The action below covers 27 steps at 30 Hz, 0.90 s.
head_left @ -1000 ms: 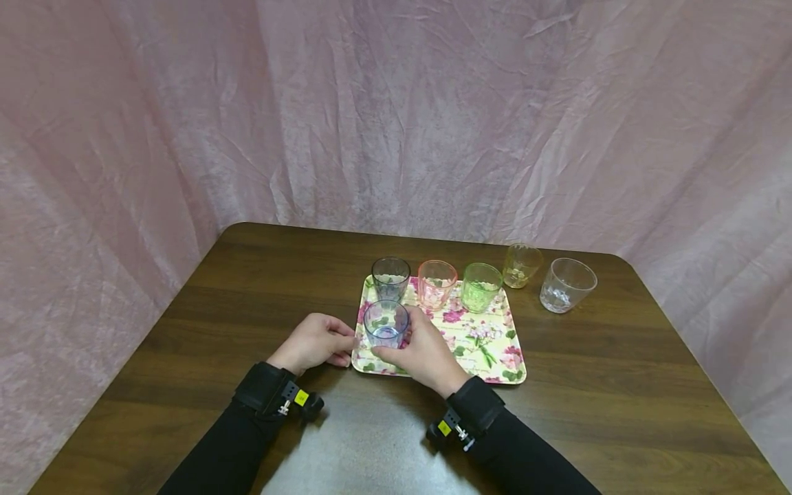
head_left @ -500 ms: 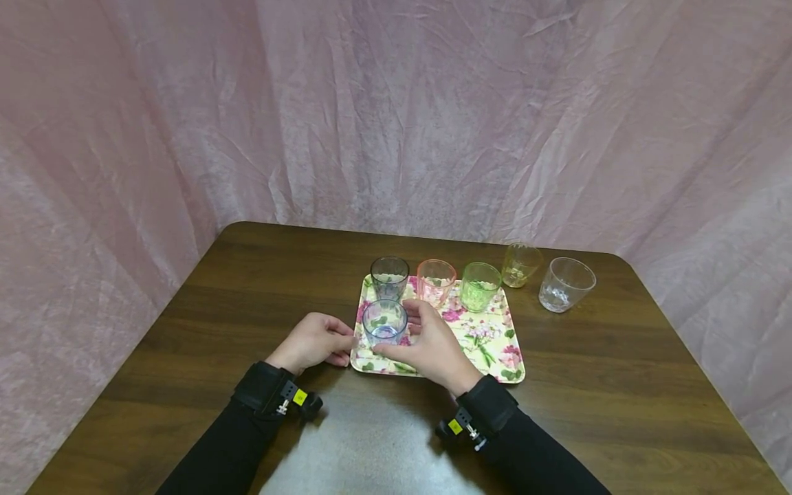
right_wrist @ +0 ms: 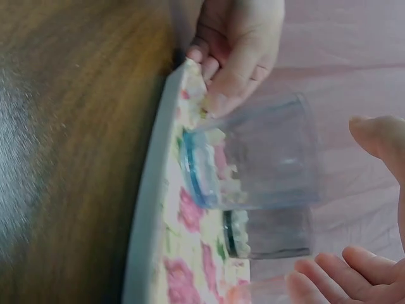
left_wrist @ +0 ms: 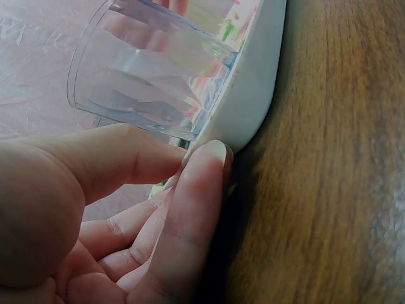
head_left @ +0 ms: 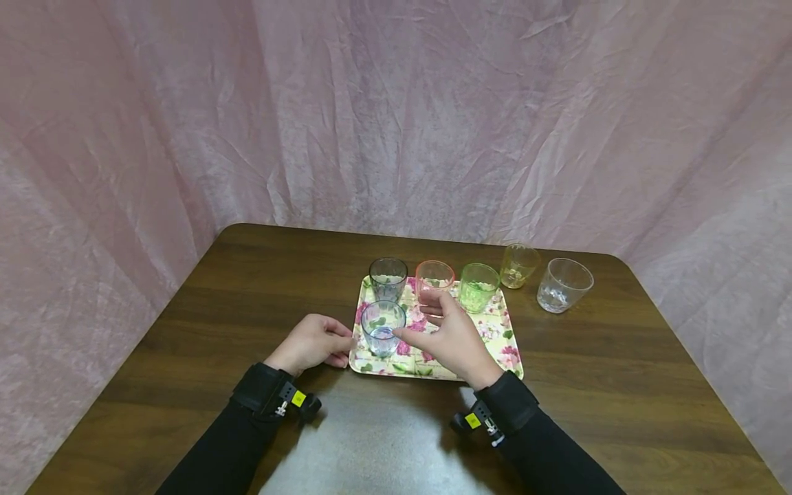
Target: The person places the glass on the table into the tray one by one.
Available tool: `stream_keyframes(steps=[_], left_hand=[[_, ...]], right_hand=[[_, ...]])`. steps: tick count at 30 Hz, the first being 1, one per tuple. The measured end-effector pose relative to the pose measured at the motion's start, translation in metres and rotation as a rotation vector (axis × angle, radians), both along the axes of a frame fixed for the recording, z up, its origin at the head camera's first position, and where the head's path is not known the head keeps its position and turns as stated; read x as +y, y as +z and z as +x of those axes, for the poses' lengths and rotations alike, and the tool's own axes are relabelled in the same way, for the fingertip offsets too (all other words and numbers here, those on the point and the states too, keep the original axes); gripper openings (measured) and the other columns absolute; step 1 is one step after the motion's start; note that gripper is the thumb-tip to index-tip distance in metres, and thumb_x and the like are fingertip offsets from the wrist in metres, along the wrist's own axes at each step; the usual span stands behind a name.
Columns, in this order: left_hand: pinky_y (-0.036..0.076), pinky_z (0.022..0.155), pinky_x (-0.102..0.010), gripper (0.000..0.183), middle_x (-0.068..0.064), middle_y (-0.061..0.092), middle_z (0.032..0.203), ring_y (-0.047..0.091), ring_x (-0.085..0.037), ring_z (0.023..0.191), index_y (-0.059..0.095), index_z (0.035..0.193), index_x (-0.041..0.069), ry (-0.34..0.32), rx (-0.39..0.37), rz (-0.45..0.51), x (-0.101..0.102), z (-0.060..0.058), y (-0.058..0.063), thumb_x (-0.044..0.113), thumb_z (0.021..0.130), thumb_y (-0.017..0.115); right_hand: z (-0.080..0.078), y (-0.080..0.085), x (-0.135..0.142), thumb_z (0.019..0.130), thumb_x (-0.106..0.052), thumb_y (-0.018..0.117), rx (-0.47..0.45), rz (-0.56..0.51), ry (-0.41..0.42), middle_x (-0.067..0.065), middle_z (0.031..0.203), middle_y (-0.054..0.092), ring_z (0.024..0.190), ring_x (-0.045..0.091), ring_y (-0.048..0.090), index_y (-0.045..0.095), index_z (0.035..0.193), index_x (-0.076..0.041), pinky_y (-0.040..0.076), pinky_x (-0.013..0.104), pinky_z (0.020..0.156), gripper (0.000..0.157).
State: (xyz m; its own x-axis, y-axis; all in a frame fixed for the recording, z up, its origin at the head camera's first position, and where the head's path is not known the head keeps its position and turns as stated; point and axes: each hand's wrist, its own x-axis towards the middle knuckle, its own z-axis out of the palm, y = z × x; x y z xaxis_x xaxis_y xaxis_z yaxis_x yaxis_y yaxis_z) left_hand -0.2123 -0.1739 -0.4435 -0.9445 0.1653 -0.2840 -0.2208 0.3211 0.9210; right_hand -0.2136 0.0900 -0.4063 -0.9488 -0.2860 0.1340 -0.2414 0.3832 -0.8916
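Note:
A floral tray [head_left: 386, 370] lies on the table, and my left hand [head_left: 315, 342] pinches its left edge between thumb and finger. The left wrist view shows the tray's pale side wall [left_wrist: 256, 88] at those fingertips. A bluish clear glass [head_left: 382, 331] stands upright at the tray's front left. Just right of it is my right hand [head_left: 454, 337], fingers spread and holding nothing. In the right wrist view, a gap shows between the bluish glass [right_wrist: 259, 158] and the fingers [right_wrist: 354, 272]. Along the tray's back stand a grey glass [head_left: 388, 280], a pink glass [head_left: 434, 271] and a green glass [head_left: 478, 292].
Beyond the tray's back right corner, a yellow glass [head_left: 518, 267] and a colourless glass [head_left: 564, 287] stand on the brown wooden table [head_left: 619, 371]. A pink curtain [head_left: 396, 124] hangs behind the table's far edge.
My right hand has let go of the bluish glass and moved off to the right with its fingers spreading. The glass stays on the tray. My left hand keeps its place at the tray edge.

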Motion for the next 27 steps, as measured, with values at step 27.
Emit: stream_keyframes(steps=[27], left_hand=[[0.06, 0.056, -0.028, 0.015, -0.015, 0.069, 0.08, 0.066, -0.021, 0.063, 0.067, 0.098, -0.011, -0.032, 0.037, 0.06, -0.001, 0.001, -0.001, 0.0, 0.09, 0.072]], right_hand=[[-0.013, 0.026, 0.047, 0.083, -0.041, 0.082, 0.031, -0.052, -0.059, 0.016, 0.134, 0.047, 0.121, 0.026, 0.048, 0.041, 0.141, -0.004, 0.045, 0.048, 0.101, 0.08]])
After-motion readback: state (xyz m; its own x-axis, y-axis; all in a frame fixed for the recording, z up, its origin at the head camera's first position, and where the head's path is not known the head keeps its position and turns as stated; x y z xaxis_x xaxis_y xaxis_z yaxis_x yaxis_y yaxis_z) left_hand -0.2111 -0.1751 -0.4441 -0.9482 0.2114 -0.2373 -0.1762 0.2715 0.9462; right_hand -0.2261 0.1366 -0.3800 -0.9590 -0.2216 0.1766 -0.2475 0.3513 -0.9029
